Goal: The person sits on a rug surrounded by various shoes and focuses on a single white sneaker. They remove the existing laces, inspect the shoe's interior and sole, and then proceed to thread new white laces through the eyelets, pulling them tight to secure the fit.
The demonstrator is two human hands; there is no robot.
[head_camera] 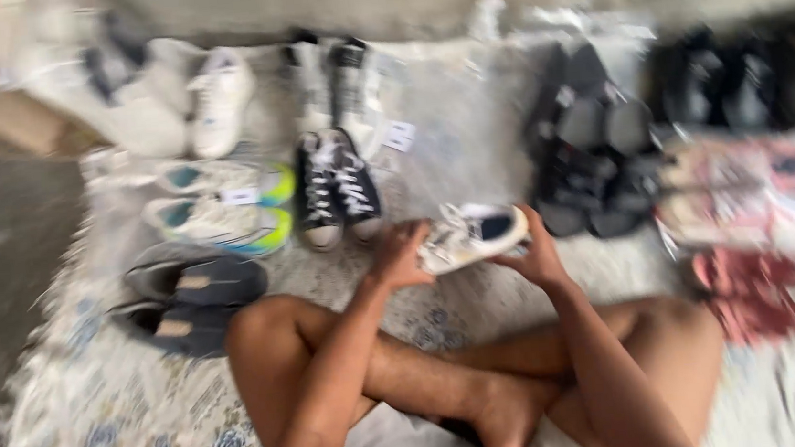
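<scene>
The shot's pretty blurry, but here's what's there. A person sits cross-legged on a pale floral rug (118, 421) with shoes laid out all around. Both hands are on one white sneaker (471, 235), held up just above the rug in front of the knees. The left hand (400, 256) has its fingers curled around the toe end, and the right hand (537, 257) is clamped on the heel end, fingers wrapped under it. The sneaker lies roughly level, its opening facing the camera.

Around it: a pair of black lace-up sneakers (337, 192) with white toe caps sits just beyond the left hand, on the rug. Further left there's a pair of white sneakers with yellow-green and blue accents (223, 205), and nearer the knee a pair of dark grey slip-ons (188, 299). A white pair (214, 100) sits at the far left. To the right of the held shoe is a heap of black sandals (593, 158), and beyond that some pinkish and red footwear (754, 250), too smeared to make out.
</scene>
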